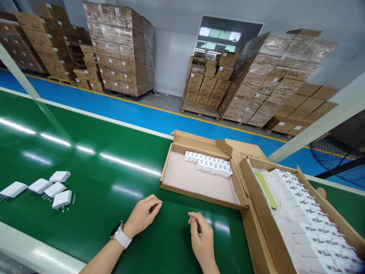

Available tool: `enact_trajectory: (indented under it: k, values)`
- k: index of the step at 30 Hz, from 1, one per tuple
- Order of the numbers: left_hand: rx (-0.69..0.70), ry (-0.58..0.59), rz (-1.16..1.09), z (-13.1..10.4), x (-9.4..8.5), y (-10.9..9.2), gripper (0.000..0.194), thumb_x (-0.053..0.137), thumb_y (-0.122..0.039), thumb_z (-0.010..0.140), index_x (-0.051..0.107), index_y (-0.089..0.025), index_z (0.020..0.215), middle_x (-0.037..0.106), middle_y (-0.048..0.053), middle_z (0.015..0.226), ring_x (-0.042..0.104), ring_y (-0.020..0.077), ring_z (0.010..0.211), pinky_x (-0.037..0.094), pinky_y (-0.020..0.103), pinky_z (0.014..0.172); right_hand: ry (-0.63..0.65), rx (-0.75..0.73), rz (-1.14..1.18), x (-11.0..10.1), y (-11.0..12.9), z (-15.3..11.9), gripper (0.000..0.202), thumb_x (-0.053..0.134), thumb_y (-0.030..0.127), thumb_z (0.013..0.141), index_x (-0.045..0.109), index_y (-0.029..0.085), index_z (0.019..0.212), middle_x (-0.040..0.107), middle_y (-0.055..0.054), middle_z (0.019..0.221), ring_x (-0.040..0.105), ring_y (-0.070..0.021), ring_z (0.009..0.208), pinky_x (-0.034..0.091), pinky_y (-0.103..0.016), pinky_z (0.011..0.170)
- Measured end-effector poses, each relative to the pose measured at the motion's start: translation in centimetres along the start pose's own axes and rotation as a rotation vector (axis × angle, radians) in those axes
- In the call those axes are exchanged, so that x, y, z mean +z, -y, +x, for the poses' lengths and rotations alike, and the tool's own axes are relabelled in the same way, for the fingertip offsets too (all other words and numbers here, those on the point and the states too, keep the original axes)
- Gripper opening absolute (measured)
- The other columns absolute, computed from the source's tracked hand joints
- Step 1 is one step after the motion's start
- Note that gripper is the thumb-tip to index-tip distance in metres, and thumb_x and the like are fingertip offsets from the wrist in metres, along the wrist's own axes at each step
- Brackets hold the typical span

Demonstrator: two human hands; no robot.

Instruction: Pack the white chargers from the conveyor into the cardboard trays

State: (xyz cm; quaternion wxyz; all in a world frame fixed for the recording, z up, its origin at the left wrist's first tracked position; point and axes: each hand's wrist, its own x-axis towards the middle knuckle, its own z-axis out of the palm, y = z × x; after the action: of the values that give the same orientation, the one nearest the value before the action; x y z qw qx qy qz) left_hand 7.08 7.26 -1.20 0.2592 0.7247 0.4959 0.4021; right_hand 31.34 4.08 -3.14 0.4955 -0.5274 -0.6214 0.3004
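Observation:
My left hand (144, 215), with a watch (121, 235) on the wrist, hovers over the green work surface (97, 201). Its fingers are curled in towards the thumb, and nothing shows in them. To its right, my right hand (202, 238) is also closed, thumb against bent fingers, with no object visible. Both are just in front of a shallow cardboard box (196, 196) and apart from it. Inside that box, two rows of white power adapters (215, 166) stand at the back on a pale liner. Several loose white adapters (62, 199) with prongs lie at the far left.
A second cardboard box (265, 228) on the right holds many white adapters (319, 220) and a yellow-green strip (265, 189). Behind the surface runs a blue floor (168, 114) with wrapped carton stacks (119, 49). A black fan (339, 148) and a slanted post (316, 121) stand right.

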Motion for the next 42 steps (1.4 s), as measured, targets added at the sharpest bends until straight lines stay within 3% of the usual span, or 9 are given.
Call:
enact_trajectory:
  k: [42]
  values:
    - [0.005, 0.002, 0.007, -0.08, 0.01, 0.12, 0.03, 0.046, -0.03, 0.104, 0.072, -0.02, 0.092, 0.07, 0.005, 0.089, 0.062, 0.0142, 0.068, 0.048, 0.023, 0.058, 0.0, -0.002, -0.007, -0.08, 0.15, -0.03, 0.031, 0.046, 0.04, 0.106, 0.071, 0.022, 0.101, 0.063, -0.005, 0.079, 0.059, -0.0188, 0.068, 0.046, -0.027, 0.055]
